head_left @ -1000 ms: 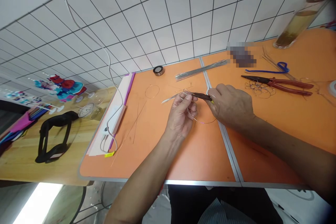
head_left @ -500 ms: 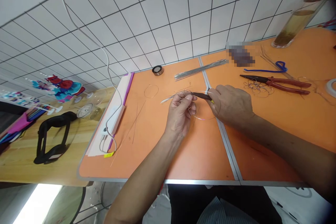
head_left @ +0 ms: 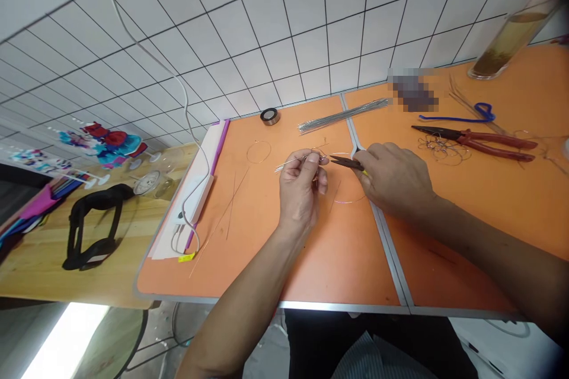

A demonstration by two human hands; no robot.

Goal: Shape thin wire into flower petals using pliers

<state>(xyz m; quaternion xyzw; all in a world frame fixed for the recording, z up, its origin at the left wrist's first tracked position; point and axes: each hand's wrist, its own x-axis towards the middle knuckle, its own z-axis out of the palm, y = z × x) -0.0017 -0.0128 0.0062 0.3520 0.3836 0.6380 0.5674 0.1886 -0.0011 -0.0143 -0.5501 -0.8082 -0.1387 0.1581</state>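
Observation:
My left hand [head_left: 302, 186] is closed, pinching thin wire [head_left: 288, 163] between thumb and fingers; the wire's ends stick out to the left. My right hand [head_left: 393, 174] is wrapped round the handles of needle-nose pliers [head_left: 347, 162]. The pliers' dark jaws point left and stand slightly apart, just right of my left fingertips. A thin wire loop [head_left: 349, 202] curves below the pliers, between the two hands. Behind them lies a bundle of straight silver wires [head_left: 342, 116]. How the wire is shaped inside my left fingers is hidden.
Red-handled pliers [head_left: 498, 141] lie at right beside tangled wire [head_left: 444, 151] and a blue bent strip [head_left: 482, 112]. A roll of tape [head_left: 269, 116] and a wire ring [head_left: 258, 152] lie at the back left. A power strip [head_left: 193, 201] is further left; a glass bottle [head_left: 511, 41] stands far right.
The pliers' jaws have come away from the wire at my left fingertips and parted slightly. My left hand has tilted and moved a little left; the camera view has shifted slightly.

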